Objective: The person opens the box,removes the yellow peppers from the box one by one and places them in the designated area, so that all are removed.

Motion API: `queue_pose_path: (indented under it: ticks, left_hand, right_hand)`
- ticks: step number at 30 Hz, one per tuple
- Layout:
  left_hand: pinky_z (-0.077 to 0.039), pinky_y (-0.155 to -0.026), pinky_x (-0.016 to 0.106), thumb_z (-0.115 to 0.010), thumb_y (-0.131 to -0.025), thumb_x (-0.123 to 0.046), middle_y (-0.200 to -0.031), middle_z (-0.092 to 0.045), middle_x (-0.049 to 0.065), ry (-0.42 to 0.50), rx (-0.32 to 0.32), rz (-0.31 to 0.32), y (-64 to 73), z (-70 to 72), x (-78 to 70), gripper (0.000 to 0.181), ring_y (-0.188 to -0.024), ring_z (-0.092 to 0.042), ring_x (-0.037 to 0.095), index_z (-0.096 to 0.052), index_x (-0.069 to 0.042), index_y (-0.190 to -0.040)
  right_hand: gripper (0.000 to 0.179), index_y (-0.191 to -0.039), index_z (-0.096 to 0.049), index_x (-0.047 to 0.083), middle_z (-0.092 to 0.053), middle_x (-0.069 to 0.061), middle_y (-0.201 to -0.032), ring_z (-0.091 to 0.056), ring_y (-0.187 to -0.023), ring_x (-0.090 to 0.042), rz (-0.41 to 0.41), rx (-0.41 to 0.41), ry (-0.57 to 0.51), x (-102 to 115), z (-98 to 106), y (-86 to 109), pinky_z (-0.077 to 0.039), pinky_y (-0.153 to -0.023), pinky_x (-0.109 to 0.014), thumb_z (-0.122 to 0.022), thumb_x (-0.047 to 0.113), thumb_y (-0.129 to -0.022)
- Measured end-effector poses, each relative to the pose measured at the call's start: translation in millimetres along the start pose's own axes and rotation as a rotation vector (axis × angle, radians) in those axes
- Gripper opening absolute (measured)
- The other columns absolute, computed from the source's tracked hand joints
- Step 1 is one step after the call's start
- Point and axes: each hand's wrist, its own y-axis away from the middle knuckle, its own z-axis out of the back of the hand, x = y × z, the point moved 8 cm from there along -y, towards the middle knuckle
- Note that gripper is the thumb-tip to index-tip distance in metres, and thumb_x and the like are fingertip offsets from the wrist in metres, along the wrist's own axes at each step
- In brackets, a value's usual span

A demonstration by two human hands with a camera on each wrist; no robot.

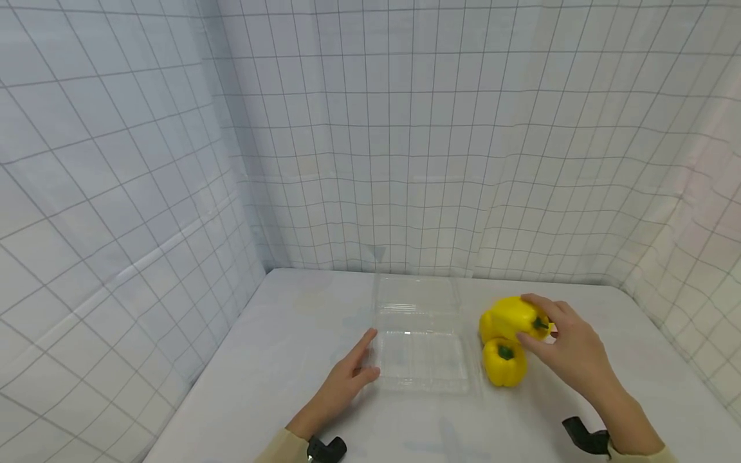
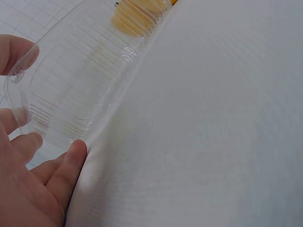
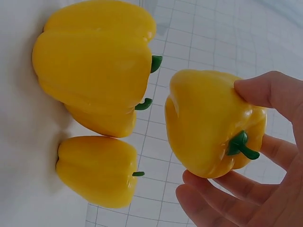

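Note:
My right hand point(image 1: 573, 347) holds a yellow bell pepper point(image 3: 210, 123) between thumb and fingers, lifted off the table. Its green stem points toward the palm. More yellow bell peppers stand close by: a large one point(image 3: 94, 52), one partly hidden behind it point(image 3: 106, 120), and one with a short stem point(image 3: 99, 170). In the head view, a standing pepper point(image 1: 503, 366) shows just in front of the held one. My left hand point(image 1: 341, 386) touches the left side of a clear plastic clamshell box point(image 2: 71, 80), fingers spread along its wall. The box lies with its lid point(image 1: 415, 294) folded back.
A white table point(image 1: 278, 360) carries everything. Grid-patterned white sheets point(image 1: 405, 128) hang behind it and at both sides. The peppers stand just right of the box. Each wrist wears a black camera mount point(image 1: 585, 437).

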Motion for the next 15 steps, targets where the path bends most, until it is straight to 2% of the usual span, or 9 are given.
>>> queue_pose_path:
  ticks: [9,15]
  left_hand:
    - [-0.041,-0.107,0.054,-0.06,-0.102,-0.022,-0.166,-0.02,0.004,-0.015,0.005,0.014,0.2,-0.2,1.3,0.071,-0.143,-0.037,0.038,-0.022,-0.024,-0.162]
    - [-0.042,-0.107,0.053,-0.06,-0.102,-0.024,-0.166,-0.021,0.001,-0.027,0.004,0.014,0.9,0.5,0.3,0.07,-0.143,-0.037,0.036,-0.022,-0.026,-0.162]
  right_hand:
    - [0.064,-0.139,-0.057,0.017,-0.06,-0.012,-0.114,-0.062,-0.091,-0.031,-0.006,0.009,0.034,-10.2,2.8,7.1,-0.058,-0.073,-0.051,-0.084,0.027,-0.082]
    - [0.065,-0.14,-0.057,0.016,-0.061,-0.014,-0.115,-0.063,-0.091,-0.033,-0.029,0.027,0.042,-20.6,5.4,13.6,-0.058,-0.071,-0.051,-0.083,0.035,-0.083]
